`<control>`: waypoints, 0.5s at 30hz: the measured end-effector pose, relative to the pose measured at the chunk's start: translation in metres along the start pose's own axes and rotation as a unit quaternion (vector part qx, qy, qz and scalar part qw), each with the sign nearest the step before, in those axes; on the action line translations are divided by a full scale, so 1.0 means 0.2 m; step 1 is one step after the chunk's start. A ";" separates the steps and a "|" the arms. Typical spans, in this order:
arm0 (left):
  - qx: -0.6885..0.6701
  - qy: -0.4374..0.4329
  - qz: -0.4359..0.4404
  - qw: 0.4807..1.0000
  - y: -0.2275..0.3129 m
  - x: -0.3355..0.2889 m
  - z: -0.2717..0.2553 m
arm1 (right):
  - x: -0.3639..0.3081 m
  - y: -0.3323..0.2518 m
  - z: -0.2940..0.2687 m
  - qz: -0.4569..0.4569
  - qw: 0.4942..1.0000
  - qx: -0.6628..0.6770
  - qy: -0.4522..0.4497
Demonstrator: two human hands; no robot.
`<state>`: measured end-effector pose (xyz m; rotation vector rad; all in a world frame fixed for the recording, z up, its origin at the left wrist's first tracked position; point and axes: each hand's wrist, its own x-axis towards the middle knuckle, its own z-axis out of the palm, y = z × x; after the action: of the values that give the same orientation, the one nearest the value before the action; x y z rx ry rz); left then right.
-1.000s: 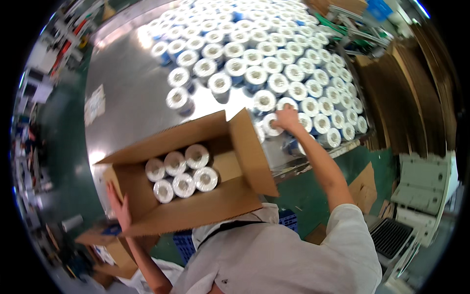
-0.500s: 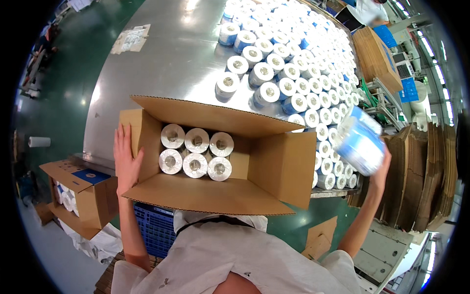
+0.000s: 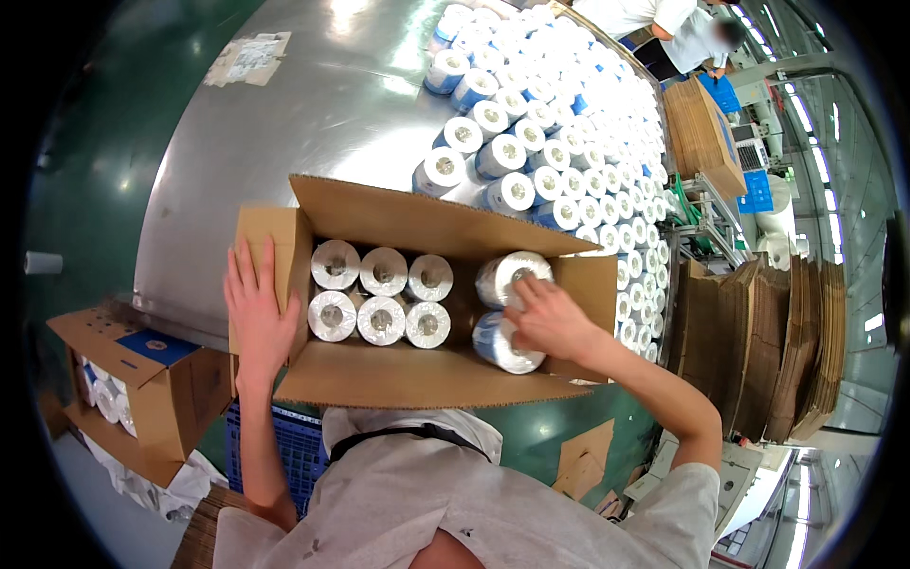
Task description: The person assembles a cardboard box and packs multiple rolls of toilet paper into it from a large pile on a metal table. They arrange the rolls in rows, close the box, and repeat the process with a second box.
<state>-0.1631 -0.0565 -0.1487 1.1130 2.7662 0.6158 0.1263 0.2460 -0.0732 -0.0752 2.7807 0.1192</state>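
A broad table (image 3: 237, 142) of smooth, bright metal is seen across the back, its surface streaked with glare; on its right part a dense crowd of upright cylindrical rolls (image 3: 512, 190) is spread, each with a white, ring-shaped end and a blue and white side in glossy film; at its far left a creased, pale sheet (image 3: 248, 59) is laid flat.

In front of them an oblong box (image 3: 436, 216) of matt brown cardboard is held open, its flaps folded outward and corrugated ridges shown along their edges; to the right, tall flattened cardboard sheets (image 3: 730, 332) are stacked in curved layers; at the lower left a smaller-looking carton (image 3: 199, 398) with a blue patch is partly filled with white rolls, and beside it a blue plastic crate (image 3: 299, 441) with a lattice wall is partly hidden.

Inside the box, six white-ended rolls (image 3: 382, 320) are set in two rows of three toward the left; at the right end, a far roll (image 3: 512, 264) and a near roll (image 3: 495, 343) are gripped together by the right hand (image 3: 550, 318), its fingers bent at their cores; the left hand (image 3: 263, 318) is opened flat, fingers spread, against the left end flap.
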 end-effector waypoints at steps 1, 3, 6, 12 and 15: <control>-0.001 0.001 0.008 1.000 0.00 -0.01 0.01 | 0.03 -0.02 0.11 0.016 1.000 0.017 -0.020; -0.010 0.003 0.009 1.000 0.00 -0.02 0.01 | 0.11 -0.05 0.31 0.017 1.000 -0.004 -0.026; -0.031 -0.011 0.012 0.999 0.04 0.00 -0.02 | 0.19 -0.09 0.53 0.002 0.998 -0.001 -0.059; -0.052 -0.051 -0.001 0.997 0.04 0.04 -0.05 | 0.41 -0.08 0.26 -0.041 0.882 0.270 -0.383; -0.054 -0.056 -0.002 0.997 0.04 0.04 -0.04 | 0.47 0.03 -0.33 -0.159 0.845 0.489 -0.147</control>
<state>-0.1658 -0.0479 -0.1365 1.0843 2.6067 0.6727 0.0149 0.2428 -0.0432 -0.2263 2.1616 -1.2383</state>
